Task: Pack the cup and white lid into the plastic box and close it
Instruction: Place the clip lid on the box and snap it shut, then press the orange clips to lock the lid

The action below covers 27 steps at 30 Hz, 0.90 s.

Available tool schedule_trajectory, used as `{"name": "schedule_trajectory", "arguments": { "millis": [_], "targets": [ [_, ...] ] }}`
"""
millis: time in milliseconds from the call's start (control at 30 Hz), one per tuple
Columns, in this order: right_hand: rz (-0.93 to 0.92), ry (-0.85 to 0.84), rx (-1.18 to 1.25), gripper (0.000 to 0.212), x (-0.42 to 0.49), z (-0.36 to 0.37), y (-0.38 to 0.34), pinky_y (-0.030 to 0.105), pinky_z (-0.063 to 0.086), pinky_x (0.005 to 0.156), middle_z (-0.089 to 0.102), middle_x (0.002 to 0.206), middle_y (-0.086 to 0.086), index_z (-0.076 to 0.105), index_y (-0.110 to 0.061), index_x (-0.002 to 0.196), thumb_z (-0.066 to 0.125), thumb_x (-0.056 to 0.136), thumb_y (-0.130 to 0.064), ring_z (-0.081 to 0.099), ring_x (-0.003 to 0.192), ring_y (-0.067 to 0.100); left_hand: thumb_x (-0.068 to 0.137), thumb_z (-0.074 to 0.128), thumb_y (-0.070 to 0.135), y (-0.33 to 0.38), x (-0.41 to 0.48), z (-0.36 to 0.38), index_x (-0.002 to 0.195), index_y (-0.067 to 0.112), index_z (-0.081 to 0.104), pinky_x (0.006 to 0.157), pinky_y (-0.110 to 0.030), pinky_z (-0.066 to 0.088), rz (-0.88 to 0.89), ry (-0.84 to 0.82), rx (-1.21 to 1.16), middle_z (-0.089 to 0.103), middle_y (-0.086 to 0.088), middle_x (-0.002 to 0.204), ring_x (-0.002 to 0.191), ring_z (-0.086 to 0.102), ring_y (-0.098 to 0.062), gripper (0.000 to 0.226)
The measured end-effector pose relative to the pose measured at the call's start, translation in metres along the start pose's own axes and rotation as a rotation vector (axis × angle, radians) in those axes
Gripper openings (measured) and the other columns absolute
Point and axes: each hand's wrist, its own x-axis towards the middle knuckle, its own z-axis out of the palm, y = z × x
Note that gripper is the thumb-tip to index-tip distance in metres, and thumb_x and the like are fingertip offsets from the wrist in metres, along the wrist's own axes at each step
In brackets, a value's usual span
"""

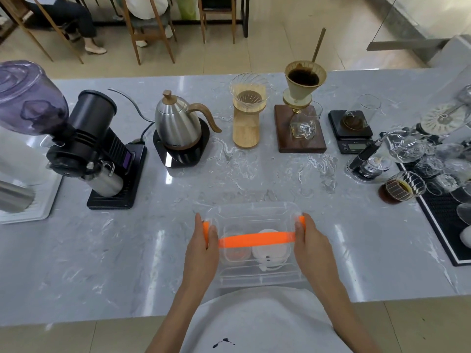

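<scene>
A clear plastic box [254, 212] with its lid on sits at the near edge of the marble counter. An orange handle [257, 240] runs across its top. Through the clear top I see the cup [233, 253] on the left and the white lid [271, 250] on the right inside the box. My left hand [202, 250] presses on the orange clip at the box's left end. At the right end my right hand [309, 243] presses on the other orange clip.
Along the back stand a black grinder [99, 149], a steel kettle [178, 123] on its base, a wooden dripper stand [248, 118], a ceramic dripper on a dark wood base [302, 118] and a scale [353, 131]. Glassware on a black mat [438, 174] crowds the right.
</scene>
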Motion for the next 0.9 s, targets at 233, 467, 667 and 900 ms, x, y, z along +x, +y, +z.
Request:
{"name": "schedule_trajectory", "arguments": {
  "millis": [233,467,667,900],
  "targets": [
    [0.006,-0.223,0.529,0.058,-0.033,-0.015,0.042,0.015,0.041,0.101,0.042,0.142,-0.040,0.027,-0.061,0.142,0.054,0.091,-0.057,0.044,0.122,-0.025,0.085,0.052,0.075,-0.026,-0.033,-0.026,0.149,0.065,-0.006,0.114,-0.026,0.027,0.162,-0.169,-0.126,0.013,0.037,0.161,0.145,0.025,0.014,0.087],
    [-0.150,-0.358,0.548,0.088,-0.041,-0.004,0.056,0.029,0.022,0.118,0.016,0.160,-0.034,0.015,-0.053,0.152,0.068,0.091,-0.017,0.016,0.147,-0.008,0.084,0.063,0.069,-0.043,-0.039,-0.022,0.159,0.045,-0.009,0.115,-0.033,0.019,0.409,-0.222,0.061,-0.016,0.026,0.166,0.153,-0.011,0.004,0.107],
    [-0.185,-0.319,0.618,0.083,0.036,0.000,0.022,0.032,0.027,0.119,0.021,0.161,-0.028,0.017,-0.040,0.156,0.065,0.093,-0.014,0.024,0.148,0.000,0.085,0.064,0.063,-0.016,0.055,-0.021,0.161,0.038,-0.007,0.118,-0.030,0.009,0.467,-0.236,0.054,-0.012,0.026,0.167,0.154,-0.011,0.002,0.107],
    [-0.238,-0.303,0.578,0.079,0.111,-0.006,-0.015,0.033,0.035,0.117,0.023,0.159,-0.028,0.019,-0.045,0.154,0.066,0.092,-0.029,0.035,0.138,-0.012,0.084,0.070,0.059,0.018,0.134,-0.017,0.155,0.056,-0.004,0.115,-0.028,0.016,0.481,-0.234,0.013,-0.009,0.040,0.161,0.148,-0.005,0.018,0.103]
  ]
}}
